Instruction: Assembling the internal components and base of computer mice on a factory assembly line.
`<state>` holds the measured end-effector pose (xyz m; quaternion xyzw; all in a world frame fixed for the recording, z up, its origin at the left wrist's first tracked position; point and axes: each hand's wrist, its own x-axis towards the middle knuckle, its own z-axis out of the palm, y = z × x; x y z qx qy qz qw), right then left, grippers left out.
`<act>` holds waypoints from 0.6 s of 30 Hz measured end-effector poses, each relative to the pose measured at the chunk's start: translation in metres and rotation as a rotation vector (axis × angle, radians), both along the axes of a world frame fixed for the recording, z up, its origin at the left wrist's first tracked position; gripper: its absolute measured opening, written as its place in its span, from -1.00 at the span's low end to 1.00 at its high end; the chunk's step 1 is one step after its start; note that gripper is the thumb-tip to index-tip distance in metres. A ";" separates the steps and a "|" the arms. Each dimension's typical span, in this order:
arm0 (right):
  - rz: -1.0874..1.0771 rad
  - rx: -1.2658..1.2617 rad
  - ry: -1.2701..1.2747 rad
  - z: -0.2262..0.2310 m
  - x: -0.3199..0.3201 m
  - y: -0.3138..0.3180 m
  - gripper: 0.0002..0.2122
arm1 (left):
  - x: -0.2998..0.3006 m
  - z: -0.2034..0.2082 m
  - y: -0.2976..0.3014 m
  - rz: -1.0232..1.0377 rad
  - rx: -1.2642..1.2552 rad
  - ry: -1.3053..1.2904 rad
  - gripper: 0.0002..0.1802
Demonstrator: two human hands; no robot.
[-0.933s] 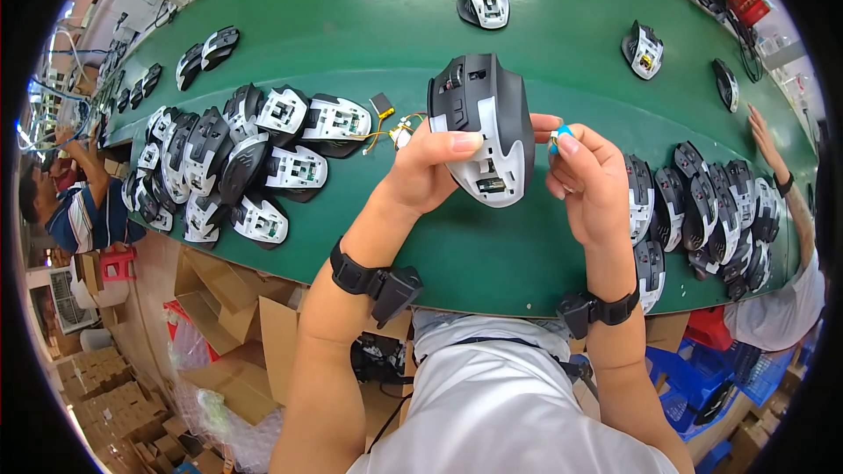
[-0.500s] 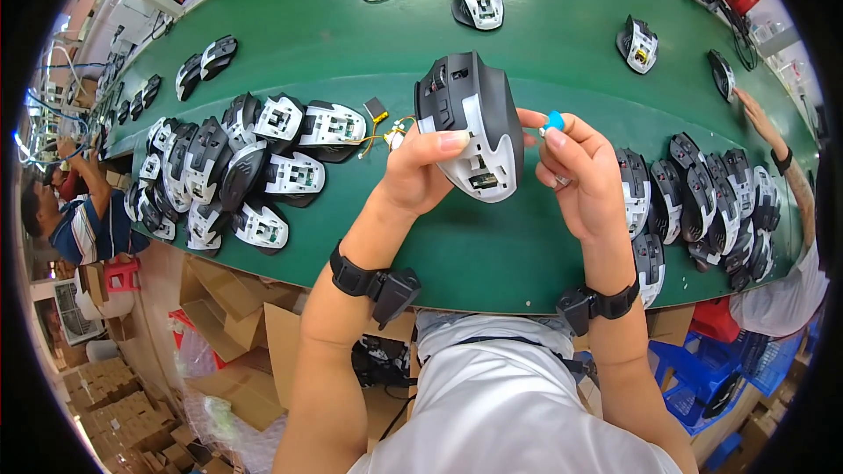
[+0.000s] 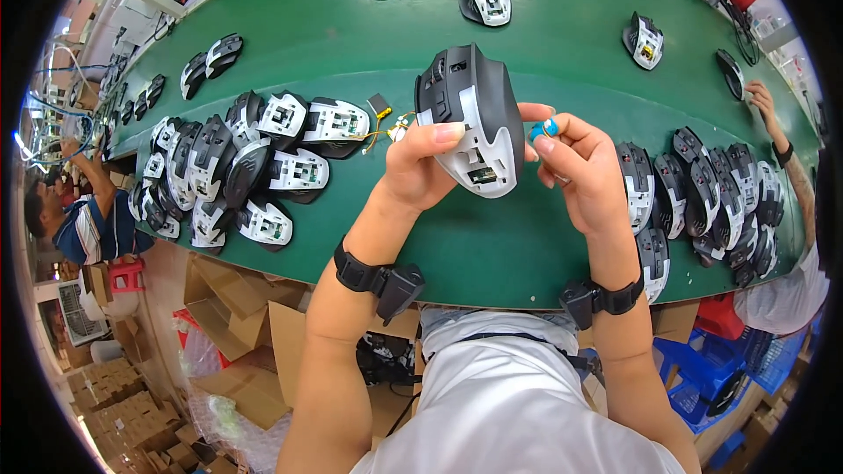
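My left hand is closed round a black and white computer mouse, held tilted above the table with its slotted white end low. Between the thumb and fingers of my right hand is a small blue and white piece, just right of the mouse and apart from it. What kind of piece it is I cannot make out. Left of my left hand, a flat battery pack and thin yellow wires lie near a pile of similar mice.
More mice crowd the table's right side, and several stand along the far part of the green table. A co-worker's hand is near a mouse at the far right. Another person sits at left. Cardboard boxes stand below the edge.
The blue and white piece in my right hand has moved left toward the mouse and turned, showing more white. The co-worker's hand at right has drawn off the mouse there.
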<state>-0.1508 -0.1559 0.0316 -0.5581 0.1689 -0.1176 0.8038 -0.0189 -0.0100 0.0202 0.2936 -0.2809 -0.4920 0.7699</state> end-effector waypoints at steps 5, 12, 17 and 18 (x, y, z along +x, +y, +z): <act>0.053 0.040 0.008 -0.001 -0.001 -0.003 -0.82 | -0.001 0.002 0.000 -0.001 0.030 -0.004 -0.19; 0.047 -0.060 -0.025 0.005 -0.001 0.002 -0.79 | -0.004 0.002 0.002 -0.026 0.091 0.018 -0.18; 0.040 -0.074 -0.046 -0.004 -0.003 -0.004 -0.80 | -0.002 0.005 0.001 0.035 0.110 -0.084 -0.19; 0.017 -0.116 -0.075 -0.004 -0.004 -0.005 -0.80 | -0.003 0.004 0.000 0.034 0.111 -0.084 -0.19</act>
